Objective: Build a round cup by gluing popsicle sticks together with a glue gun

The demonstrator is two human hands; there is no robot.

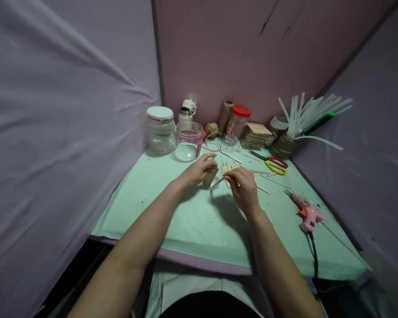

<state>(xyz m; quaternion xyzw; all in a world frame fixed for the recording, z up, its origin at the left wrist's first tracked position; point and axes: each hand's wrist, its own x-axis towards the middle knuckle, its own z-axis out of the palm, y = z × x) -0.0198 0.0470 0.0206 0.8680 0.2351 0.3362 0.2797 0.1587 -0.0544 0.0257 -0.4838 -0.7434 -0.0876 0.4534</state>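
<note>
Near the middle of the table, my left hand point(200, 171) is closed on a small flat wooden piece point(210, 177), which stands tilted on the cloth. My right hand point(243, 184) pinches a thin pale strip point(218, 182). The strip's lower end points left and down, close to the foot of the wooden piece; whether the two touch I cannot tell. Behind my right hand lies a cluster of small light wooden pieces point(226, 168), partly covered by my fingers. Loose thin wooden sticks point(274, 181) are scattered to its right.
A pink glue gun point(309, 214) with a black cord lies at right. Scissors point(275, 164) with red and yellow handles lie behind it. Along the back stand a white-lidded jar point(161, 132), an open clear tub point(188, 143), a red-lidded jar point(238, 123), stacked wooden squares point(256, 134) and glue sticks point(305, 117).
</note>
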